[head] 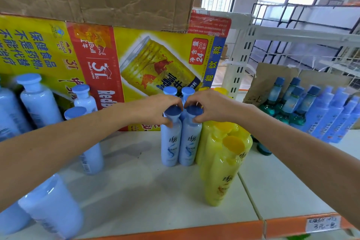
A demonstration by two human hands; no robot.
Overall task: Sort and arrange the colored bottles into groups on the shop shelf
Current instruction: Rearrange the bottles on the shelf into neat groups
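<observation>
1. Left forearm (pixel 68 142): shown bare, extended from the lower left toward centre.
2. Left hand (pixel 157 109): held palm down; fingers are curled over the left cap (pixel 172 111), thumb set beneath it.
3. Right forearm (pixel 292 142): shown bare, extended from the lower right toward centre.
4. Right hand (pixel 212 106): held palm down; fingers are curled over the right cap (pixel 194 110), thumb set beneath it.
5. Both hands are seen side by side, fingers almost touching.
</observation>
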